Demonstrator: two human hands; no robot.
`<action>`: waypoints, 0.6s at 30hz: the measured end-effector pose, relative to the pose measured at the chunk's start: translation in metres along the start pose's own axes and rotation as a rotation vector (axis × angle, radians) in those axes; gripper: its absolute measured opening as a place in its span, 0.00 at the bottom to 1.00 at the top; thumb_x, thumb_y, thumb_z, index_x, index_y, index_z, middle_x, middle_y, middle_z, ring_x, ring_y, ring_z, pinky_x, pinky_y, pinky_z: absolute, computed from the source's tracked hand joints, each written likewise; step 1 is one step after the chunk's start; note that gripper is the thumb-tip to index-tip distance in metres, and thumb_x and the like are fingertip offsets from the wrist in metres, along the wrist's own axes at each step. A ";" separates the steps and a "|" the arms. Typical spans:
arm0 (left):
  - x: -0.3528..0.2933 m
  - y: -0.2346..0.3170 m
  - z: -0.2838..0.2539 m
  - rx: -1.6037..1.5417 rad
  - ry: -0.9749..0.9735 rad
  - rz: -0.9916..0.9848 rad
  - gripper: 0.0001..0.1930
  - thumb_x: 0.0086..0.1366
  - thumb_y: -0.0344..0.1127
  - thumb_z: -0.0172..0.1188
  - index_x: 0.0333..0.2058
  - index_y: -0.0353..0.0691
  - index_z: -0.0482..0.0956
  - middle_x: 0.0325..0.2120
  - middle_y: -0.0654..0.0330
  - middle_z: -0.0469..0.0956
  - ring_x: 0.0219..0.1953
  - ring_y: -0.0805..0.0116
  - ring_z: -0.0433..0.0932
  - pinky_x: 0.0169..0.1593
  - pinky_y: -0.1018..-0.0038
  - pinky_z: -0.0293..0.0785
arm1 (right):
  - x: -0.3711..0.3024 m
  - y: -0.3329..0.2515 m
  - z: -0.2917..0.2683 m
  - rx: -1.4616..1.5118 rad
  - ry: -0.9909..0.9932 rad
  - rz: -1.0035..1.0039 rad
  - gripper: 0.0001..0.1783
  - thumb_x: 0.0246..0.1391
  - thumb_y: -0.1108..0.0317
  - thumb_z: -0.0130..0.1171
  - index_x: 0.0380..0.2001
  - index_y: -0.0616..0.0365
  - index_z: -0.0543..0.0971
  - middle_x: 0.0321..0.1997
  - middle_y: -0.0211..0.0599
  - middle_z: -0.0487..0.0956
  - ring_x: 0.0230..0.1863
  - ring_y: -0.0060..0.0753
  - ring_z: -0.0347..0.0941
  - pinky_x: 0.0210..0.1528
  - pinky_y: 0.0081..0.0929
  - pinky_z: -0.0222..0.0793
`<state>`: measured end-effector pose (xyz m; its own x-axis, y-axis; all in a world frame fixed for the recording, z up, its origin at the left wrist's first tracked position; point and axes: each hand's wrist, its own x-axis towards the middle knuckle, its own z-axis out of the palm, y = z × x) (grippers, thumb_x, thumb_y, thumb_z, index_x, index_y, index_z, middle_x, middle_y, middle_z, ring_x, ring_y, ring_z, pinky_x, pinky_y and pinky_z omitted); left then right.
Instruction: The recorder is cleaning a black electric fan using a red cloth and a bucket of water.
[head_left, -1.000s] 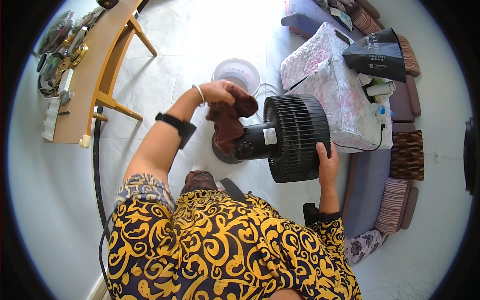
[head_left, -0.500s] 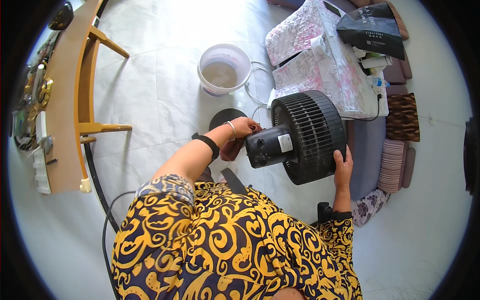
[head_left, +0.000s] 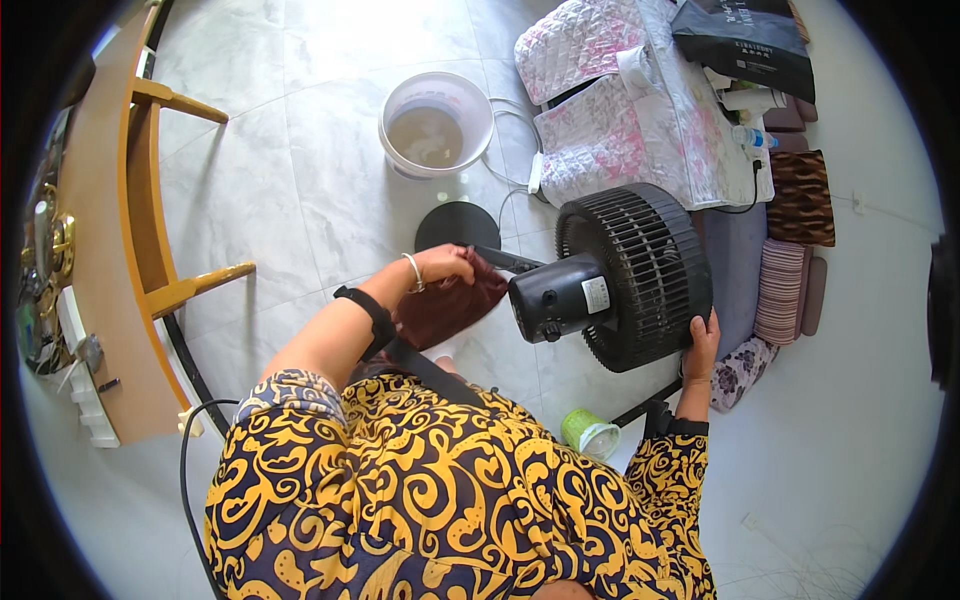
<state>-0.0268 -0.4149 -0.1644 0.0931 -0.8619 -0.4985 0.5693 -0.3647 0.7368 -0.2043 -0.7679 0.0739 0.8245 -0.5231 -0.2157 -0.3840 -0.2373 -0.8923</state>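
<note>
I look down past a patterned shirt at a black fan (head_left: 640,275), its head tilted, with the cage (head_left: 655,265) to the right and the motor housing (head_left: 555,298) pointing left. The relation I attend to is this: the housing lies to the right of the left hand (head_left: 445,263) and a little nearer the body, its long axis running almost crosswise, with its back end facing the cloth (head_left: 452,308). The left hand is the nearer one to that back end, with a gap between; the right hand (head_left: 702,347) is at the cage's far edge.

The left fingers are closed on the top of the brown cloth, which hangs spread out toward the body, just beside the thin pole (head_left: 512,262); I cannot tell whether the two touch. The right thumb and fingertips rest against the cage, but most of that hand's fingers are hidden behind it, so I cannot tell how tightly they grip. The fan's round base (head_left: 458,226) is on the floor beyond the left hand, and past it stands a white bucket (head_left: 474,118) with cloudy water inside.

Half a second ago the left hand was up against the housing, the cloth bunched and partly hidden; now it is farther left, the cloth opened out. The right hand is on the cage in both views, and a green cup (head_left: 588,433) now shows beside the shirt
</note>
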 end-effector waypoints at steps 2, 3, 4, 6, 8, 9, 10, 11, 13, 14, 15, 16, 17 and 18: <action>0.008 0.029 0.000 -0.186 0.208 -0.039 0.15 0.46 0.30 0.56 0.36 0.35 0.77 0.27 0.61 0.77 0.28 0.74 0.72 0.34 0.80 0.68 | -0.001 0.004 -0.002 0.043 0.007 0.023 0.32 0.46 0.53 0.60 0.50 0.64 0.69 0.46 0.31 0.72 0.46 0.25 0.66 0.50 0.21 0.59; 0.018 0.041 0.002 -0.295 0.154 0.143 0.16 0.46 0.30 0.56 0.38 0.35 0.77 0.28 0.61 0.76 0.29 0.75 0.72 0.34 0.81 0.68 | 0.002 0.006 -0.002 0.092 0.009 0.043 0.33 0.46 0.52 0.61 0.49 0.64 0.69 0.46 0.31 0.72 0.46 0.25 0.66 0.50 0.21 0.59; 0.030 0.055 0.010 -0.406 0.091 0.322 0.18 0.47 0.30 0.55 0.40 0.36 0.76 0.28 0.62 0.76 0.31 0.76 0.72 0.34 0.82 0.69 | 0.003 0.007 -0.006 0.084 0.009 0.051 0.33 0.46 0.52 0.61 0.49 0.64 0.69 0.46 0.31 0.72 0.46 0.25 0.66 0.50 0.21 0.59; 0.044 0.091 0.030 -0.424 -0.217 0.415 0.18 0.49 0.31 0.56 0.41 0.37 0.76 0.28 0.62 0.75 0.33 0.76 0.72 0.35 0.82 0.69 | 0.000 0.011 -0.015 0.028 0.003 0.071 0.35 0.44 0.50 0.61 0.49 0.63 0.69 0.47 0.31 0.72 0.47 0.25 0.66 0.50 0.22 0.59; 0.045 0.106 0.043 -0.383 -0.242 0.136 0.17 0.51 0.32 0.57 0.42 0.37 0.76 0.30 0.61 0.74 0.35 0.73 0.72 0.40 0.81 0.69 | -0.007 0.002 -0.006 0.028 0.037 0.077 0.35 0.43 0.49 0.62 0.49 0.63 0.69 0.47 0.32 0.72 0.47 0.25 0.66 0.50 0.22 0.60; 0.057 0.097 0.045 -0.415 -0.233 0.156 0.15 0.53 0.33 0.58 0.41 0.39 0.77 0.30 0.62 0.74 0.38 0.71 0.72 0.48 0.79 0.65 | -0.007 -0.004 0.002 0.044 0.055 0.069 0.36 0.42 0.48 0.62 0.49 0.63 0.69 0.47 0.32 0.72 0.47 0.26 0.66 0.50 0.22 0.60; 0.065 0.093 0.049 -0.421 -0.239 0.149 0.15 0.53 0.33 0.58 0.41 0.39 0.77 0.30 0.62 0.74 0.38 0.71 0.72 0.48 0.79 0.65 | -0.007 -0.005 0.005 0.040 0.059 0.079 0.36 0.42 0.48 0.62 0.49 0.63 0.69 0.47 0.32 0.72 0.47 0.26 0.66 0.50 0.22 0.60; 0.072 0.087 0.054 -0.273 -0.114 0.317 0.14 0.53 0.32 0.57 0.40 0.40 0.78 0.31 0.63 0.73 0.38 0.72 0.70 0.47 0.79 0.65 | -0.008 -0.005 0.006 0.041 0.068 0.079 0.36 0.42 0.47 0.62 0.49 0.63 0.69 0.46 0.32 0.72 0.47 0.26 0.67 0.50 0.22 0.60; 0.077 0.089 0.053 -0.153 -0.093 0.397 0.10 0.56 0.32 0.57 0.37 0.44 0.79 0.36 0.65 0.72 0.42 0.74 0.67 0.49 0.78 0.63 | -0.013 -0.006 0.007 0.037 0.091 0.090 0.37 0.42 0.47 0.62 0.49 0.63 0.69 0.46 0.32 0.72 0.47 0.26 0.67 0.50 0.22 0.60; 0.085 0.083 0.049 -0.156 -0.101 0.391 0.10 0.56 0.32 0.57 0.37 0.44 0.79 0.36 0.65 0.72 0.42 0.74 0.67 0.49 0.78 0.63 | -0.014 -0.005 0.008 0.033 0.095 0.082 0.37 0.41 0.47 0.63 0.49 0.63 0.69 0.46 0.32 0.72 0.47 0.26 0.67 0.50 0.23 0.60; 0.096 0.072 0.047 0.043 -0.100 0.417 0.09 0.56 0.33 0.58 0.37 0.43 0.79 0.37 0.64 0.71 0.43 0.73 0.67 0.49 0.77 0.63 | -0.012 -0.006 0.007 0.027 0.094 0.069 0.37 0.40 0.46 0.63 0.49 0.63 0.69 0.46 0.32 0.72 0.47 0.27 0.66 0.50 0.23 0.60; 0.100 0.070 0.044 0.247 -0.101 0.440 0.09 0.56 0.33 0.59 0.36 0.43 0.80 0.38 0.64 0.71 0.44 0.72 0.67 0.50 0.76 0.63 | -0.010 -0.006 0.006 0.028 0.099 0.069 0.37 0.40 0.46 0.63 0.49 0.63 0.69 0.46 0.32 0.72 0.47 0.27 0.66 0.50 0.23 0.60; 0.102 0.068 0.043 0.186 -0.085 0.426 0.09 0.56 0.32 0.59 0.36 0.41 0.79 0.36 0.63 0.71 0.43 0.72 0.68 0.49 0.77 0.63 | -0.009 -0.005 0.006 0.033 0.099 0.083 0.38 0.40 0.46 0.63 0.48 0.63 0.69 0.46 0.32 0.72 0.47 0.27 0.66 0.50 0.23 0.60; 0.098 0.069 0.043 0.188 -0.091 0.424 0.09 0.56 0.32 0.59 0.36 0.41 0.79 0.36 0.63 0.71 0.43 0.72 0.68 0.49 0.77 0.63 | -0.010 -0.003 0.005 0.039 0.102 0.101 0.38 0.40 0.46 0.63 0.48 0.63 0.69 0.46 0.32 0.72 0.46 0.26 0.66 0.50 0.23 0.59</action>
<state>-0.0137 -0.5401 -0.1428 0.2080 -0.9730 -0.1001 0.3378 -0.0246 0.9409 -0.2088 -0.7578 0.0769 0.7350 -0.6239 -0.2656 -0.4451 -0.1484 -0.8831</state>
